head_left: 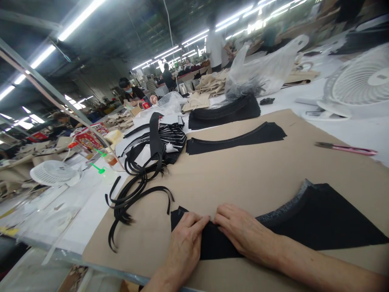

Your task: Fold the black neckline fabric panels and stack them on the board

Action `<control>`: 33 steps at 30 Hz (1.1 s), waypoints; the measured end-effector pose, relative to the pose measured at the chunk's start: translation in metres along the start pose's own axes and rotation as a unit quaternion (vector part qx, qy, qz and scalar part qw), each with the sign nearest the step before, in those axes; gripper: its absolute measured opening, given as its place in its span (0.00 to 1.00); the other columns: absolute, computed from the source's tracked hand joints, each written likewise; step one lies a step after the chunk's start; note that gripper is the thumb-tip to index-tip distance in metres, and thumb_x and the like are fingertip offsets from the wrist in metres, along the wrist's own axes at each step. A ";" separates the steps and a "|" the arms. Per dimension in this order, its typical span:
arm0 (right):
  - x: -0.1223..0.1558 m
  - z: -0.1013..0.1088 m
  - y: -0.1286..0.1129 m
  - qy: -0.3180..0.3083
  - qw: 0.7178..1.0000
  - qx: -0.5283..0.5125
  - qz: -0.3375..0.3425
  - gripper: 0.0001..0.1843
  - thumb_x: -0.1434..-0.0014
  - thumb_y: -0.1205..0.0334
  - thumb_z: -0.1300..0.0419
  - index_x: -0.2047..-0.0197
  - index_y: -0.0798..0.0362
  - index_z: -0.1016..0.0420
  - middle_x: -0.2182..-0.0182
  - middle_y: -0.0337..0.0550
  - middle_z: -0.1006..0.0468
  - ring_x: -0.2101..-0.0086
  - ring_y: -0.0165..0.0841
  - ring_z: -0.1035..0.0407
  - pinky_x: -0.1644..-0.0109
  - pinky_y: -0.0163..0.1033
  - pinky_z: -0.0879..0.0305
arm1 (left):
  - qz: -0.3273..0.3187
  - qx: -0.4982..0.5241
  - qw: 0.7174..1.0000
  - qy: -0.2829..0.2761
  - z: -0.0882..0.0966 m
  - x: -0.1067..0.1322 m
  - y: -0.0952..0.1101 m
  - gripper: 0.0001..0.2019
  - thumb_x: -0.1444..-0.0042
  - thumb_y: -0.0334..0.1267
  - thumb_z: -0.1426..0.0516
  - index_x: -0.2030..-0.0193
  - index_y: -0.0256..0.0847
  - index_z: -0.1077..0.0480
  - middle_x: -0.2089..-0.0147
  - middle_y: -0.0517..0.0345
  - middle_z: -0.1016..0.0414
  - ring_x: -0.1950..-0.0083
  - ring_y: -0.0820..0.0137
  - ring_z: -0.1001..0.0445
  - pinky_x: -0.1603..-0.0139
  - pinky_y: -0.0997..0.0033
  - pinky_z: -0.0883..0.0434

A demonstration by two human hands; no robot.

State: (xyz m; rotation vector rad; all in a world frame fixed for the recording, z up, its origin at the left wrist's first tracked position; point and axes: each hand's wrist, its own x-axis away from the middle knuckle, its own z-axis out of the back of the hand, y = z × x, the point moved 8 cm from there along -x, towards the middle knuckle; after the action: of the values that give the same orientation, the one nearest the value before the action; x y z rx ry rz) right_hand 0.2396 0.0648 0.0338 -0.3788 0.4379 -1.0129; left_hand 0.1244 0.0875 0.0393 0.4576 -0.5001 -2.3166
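A curved black fabric piece [319, 219] lies on the brown cardboard sheet [258, 170] near the front edge. My left hand [184, 243] rests flat on the piece's left end, fingers stretched out and together. My right hand [240, 231] lies beside it, fingers extended and pressing on the same black piece. The fingertips of both hands nearly meet. Neither hand grips anything.
A bundle of black straps [136, 186] trails to the left. Stacks of curved black pieces [237, 138] [225, 111] lie farther back. Pink-handled scissors [346, 149] sit at the right, a white fan [358, 81] behind them, another fan [53, 172] at left. Other people work at the far tables.
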 end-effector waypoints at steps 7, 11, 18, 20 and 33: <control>0.001 -0.004 -0.001 0.000 0.999 0.032 0.021 0.14 0.39 0.77 0.51 0.58 0.53 0.30 0.61 0.44 0.29 0.61 0.36 0.37 0.53 0.41 0.40 | -0.025 0.000 0.999 0.020 0.002 0.007 -0.002 0.20 0.37 0.26 0.51 0.43 0.48 0.30 0.50 0.54 0.26 0.47 0.69 0.29 0.46 0.67 0.27; 0.002 -0.006 -0.003 -0.003 0.998 0.059 0.037 0.13 0.40 0.77 0.50 0.58 0.53 0.30 0.62 0.44 0.29 0.62 0.36 0.36 0.53 0.42 0.41 | -0.070 -0.063 0.995 0.027 -0.001 0.020 -0.004 0.22 0.38 0.25 0.52 0.41 0.47 0.32 0.42 0.53 0.29 0.39 0.67 0.32 0.39 0.62 0.30; 0.003 -0.005 -0.006 0.001 0.994 0.089 0.056 0.13 0.40 0.77 0.49 0.57 0.53 0.30 0.62 0.43 0.29 0.62 0.35 0.36 0.56 0.42 0.43 | -0.044 -0.098 0.994 0.003 -0.002 0.017 -0.003 0.24 0.37 0.27 0.53 0.35 0.46 0.41 0.42 0.53 0.28 0.41 0.68 0.31 0.35 0.53 0.35; 0.003 -0.005 -0.007 0.002 0.993 0.098 0.061 0.13 0.40 0.77 0.49 0.57 0.54 0.30 0.62 0.43 0.29 0.62 0.35 0.36 0.56 0.42 0.43 | -0.034 -0.116 0.993 -0.008 -0.004 0.013 0.000 0.26 0.37 0.27 0.53 0.33 0.46 0.44 0.42 0.53 0.28 0.41 0.67 0.30 0.35 0.51 0.35; 0.004 -0.006 -0.008 0.013 0.990 0.122 0.072 0.09 0.40 0.75 0.47 0.59 0.52 0.32 0.64 0.42 0.29 0.63 0.36 0.36 0.56 0.43 0.45 | -0.100 -0.238 0.966 -0.015 -0.015 0.038 0.005 0.27 0.37 0.33 0.49 0.31 0.40 0.48 0.34 0.52 0.36 0.33 0.62 0.38 0.33 0.47 0.39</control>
State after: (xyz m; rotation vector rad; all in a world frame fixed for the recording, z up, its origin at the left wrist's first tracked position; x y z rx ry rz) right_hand 0.2326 0.0571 0.0324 -0.1125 0.3539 -0.9198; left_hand 0.1086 0.0537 0.0217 0.2454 0.1029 -2.5319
